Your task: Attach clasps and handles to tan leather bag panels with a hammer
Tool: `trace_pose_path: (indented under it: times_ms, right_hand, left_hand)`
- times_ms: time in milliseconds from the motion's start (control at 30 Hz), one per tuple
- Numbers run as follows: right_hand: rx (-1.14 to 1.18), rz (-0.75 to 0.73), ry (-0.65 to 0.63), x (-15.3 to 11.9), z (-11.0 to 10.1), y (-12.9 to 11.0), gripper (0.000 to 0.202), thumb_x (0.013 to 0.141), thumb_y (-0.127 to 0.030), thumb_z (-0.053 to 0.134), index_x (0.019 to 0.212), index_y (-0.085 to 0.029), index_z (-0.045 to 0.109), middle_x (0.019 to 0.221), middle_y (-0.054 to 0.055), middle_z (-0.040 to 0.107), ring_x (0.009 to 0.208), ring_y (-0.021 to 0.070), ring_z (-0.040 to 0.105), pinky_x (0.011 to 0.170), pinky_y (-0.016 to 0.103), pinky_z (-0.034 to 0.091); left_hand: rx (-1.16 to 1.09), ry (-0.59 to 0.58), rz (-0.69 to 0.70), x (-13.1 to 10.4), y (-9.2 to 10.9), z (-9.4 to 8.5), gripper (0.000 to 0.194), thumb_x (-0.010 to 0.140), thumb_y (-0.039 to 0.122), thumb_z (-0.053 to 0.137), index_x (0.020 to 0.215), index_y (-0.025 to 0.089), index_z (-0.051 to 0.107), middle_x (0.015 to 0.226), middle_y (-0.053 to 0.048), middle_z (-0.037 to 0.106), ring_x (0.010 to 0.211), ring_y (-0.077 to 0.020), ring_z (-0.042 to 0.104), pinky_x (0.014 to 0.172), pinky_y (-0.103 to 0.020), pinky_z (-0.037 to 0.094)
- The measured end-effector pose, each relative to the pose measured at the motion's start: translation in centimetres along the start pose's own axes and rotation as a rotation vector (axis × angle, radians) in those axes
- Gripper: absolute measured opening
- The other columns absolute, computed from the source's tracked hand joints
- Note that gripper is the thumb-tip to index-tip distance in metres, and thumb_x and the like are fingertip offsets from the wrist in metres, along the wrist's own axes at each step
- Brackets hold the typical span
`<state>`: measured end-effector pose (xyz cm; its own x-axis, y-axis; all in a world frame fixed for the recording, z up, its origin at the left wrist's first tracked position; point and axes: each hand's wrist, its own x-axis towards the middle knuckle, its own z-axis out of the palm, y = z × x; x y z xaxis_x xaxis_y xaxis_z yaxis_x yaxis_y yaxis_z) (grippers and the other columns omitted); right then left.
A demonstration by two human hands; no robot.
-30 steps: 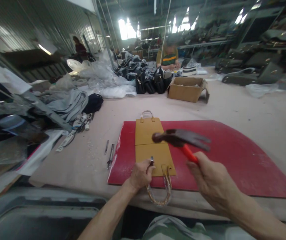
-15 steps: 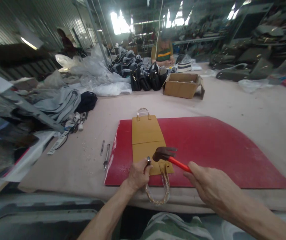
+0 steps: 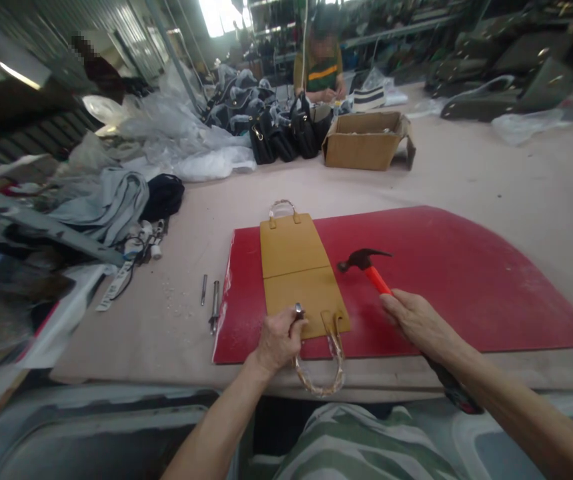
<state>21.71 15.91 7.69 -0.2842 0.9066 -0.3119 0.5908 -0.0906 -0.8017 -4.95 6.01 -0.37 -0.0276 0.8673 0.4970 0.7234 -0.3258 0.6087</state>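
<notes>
A mustard-yellow bag panel with a handle at each end lies on the red board. My left hand grips a small metal punch upright on the panel's near end, beside the base of the near handle. That handle, wrapped in clear film, hangs toward the table's front edge. In my right hand is a claw hammer with an orange and black handle, its head above the red board, right of the panel and apart from the punch.
Two metal rods lie left of the board. Farther left are grey cloth and a dark cloth bundle. Across the table stand black bags and a cardboard box; a person sits behind them.
The hammer has moved up and to the right, away from the punch, with my right hand. My left hand still holds the punch on the panel. The camera view has tilted down a little.
</notes>
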Motion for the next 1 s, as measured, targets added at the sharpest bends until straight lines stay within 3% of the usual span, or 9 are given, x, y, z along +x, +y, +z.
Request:
trace_pose_path:
  times_ms: [167,233,300,400,567,767,833,933,1000]
  right_hand:
    - [-0.188,-0.535,0.226,-3.5,-1.2,-7.7,0.037,0.099,-0.05,0.038,0.074,-0.023,0.039,0.052,-0.005,0.042,0.041,0.0101,0.036,0.045,0.025,0.022]
    - [-0.37,-0.746,0.242,-4.4,-0.9,-8.8,0.03,0.101,-0.038,0.036,0.075,-0.023,0.041,0.052,-0.004,0.044,0.039,0.0107,0.033,0.044,0.028,0.016]
    - [-0.598,-0.849,0.162,-4.7,-0.3,-8.2,0.025,0.099,-0.027,0.034,0.077,-0.022,0.044,0.052,-0.002,0.048,0.037,0.0122,0.031,0.046,0.031,0.01]
    - [-0.728,-0.738,0.038,-4.1,0.1,-6.2,0.023,0.098,-0.029,0.035,0.08,-0.022,0.048,0.054,-0.001,0.051,0.04,0.0142,0.034,0.049,0.032,0.01]
    - [-0.347,-0.324,0.027,-0.5,0.9,-3.3,0.036,0.095,-0.049,0.033,0.072,-0.023,0.041,0.058,-0.001,0.047,0.05,0.0131,0.041,0.052,0.027,0.027]
    - [-0.297,0.111,-0.01,2.8,1.2,0.5,0.032,0.096,-0.042,0.035,0.071,-0.023,0.04,0.054,0.0,0.046,0.044,0.0138,0.045,0.047,0.027,0.028]
    - [-0.444,0.027,0.084,2.8,0.6,0.7,0.03,0.096,-0.039,0.039,0.072,-0.023,0.041,0.058,0.004,0.049,0.048,0.0176,0.049,0.048,0.03,0.026]
    - [-0.767,-0.388,0.354,3.1,1.4,0.7,0.031,0.1,-0.043,0.038,0.093,-0.018,0.055,0.088,0.019,0.062,0.075,0.0299,0.062,0.057,0.038,0.038]
    - [-0.736,-0.656,0.393,3.5,3.6,0.9,0.041,0.1,-0.044,0.038,0.117,-0.011,0.056,0.115,0.025,0.062,0.1,0.0357,0.063,0.077,0.045,0.049]
  left_hand:
    - [-0.006,-0.01,-0.032,-0.1,0.2,0.1,0.008,0.092,0.016,0.057,0.097,0.018,0.063,0.084,-0.005,0.073,0.076,-0.0173,0.072,0.07,-0.024,0.054]
    - [-0.002,-0.02,-0.04,0.0,0.3,0.1,0.01,0.092,0.015,0.055,0.097,0.018,0.063,0.083,-0.005,0.073,0.076,-0.0169,0.071,0.069,-0.024,0.054]
    - [0.021,-0.024,-0.041,0.0,0.4,0.1,0.01,0.091,0.015,0.055,0.093,0.019,0.064,0.078,-0.005,0.071,0.072,-0.017,0.07,0.064,-0.024,0.052]
    - [0.038,-0.021,-0.028,0.1,0.5,0.1,0.009,0.091,0.016,0.055,0.09,0.018,0.064,0.075,-0.005,0.07,0.067,-0.0174,0.069,0.061,-0.025,0.051]
    - [-0.003,-0.013,-0.031,0.1,0.4,-0.1,0.01,0.092,0.016,0.055,0.098,0.018,0.062,0.085,-0.006,0.074,0.077,-0.0184,0.072,0.07,-0.026,0.056]
    - [-0.013,-0.035,-0.033,0.2,0.7,-0.1,0.009,0.093,0.017,0.055,0.1,0.019,0.061,0.086,-0.006,0.073,0.079,-0.0197,0.072,0.072,-0.029,0.059]
    - [-0.001,-0.03,-0.041,0.4,0.8,-0.1,0.008,0.093,0.018,0.055,0.097,0.019,0.061,0.084,-0.006,0.073,0.078,-0.0197,0.072,0.071,-0.029,0.059]
    - [0.022,-0.02,-0.045,0.5,0.8,-0.1,0.007,0.092,0.019,0.054,0.095,0.019,0.061,0.083,-0.006,0.072,0.077,-0.0202,0.072,0.07,-0.029,0.059]
    - [0.029,-0.031,-0.055,0.5,0.7,0.1,0.009,0.092,0.018,0.053,0.097,0.019,0.061,0.084,-0.007,0.072,0.079,-0.0212,0.072,0.071,-0.03,0.06]
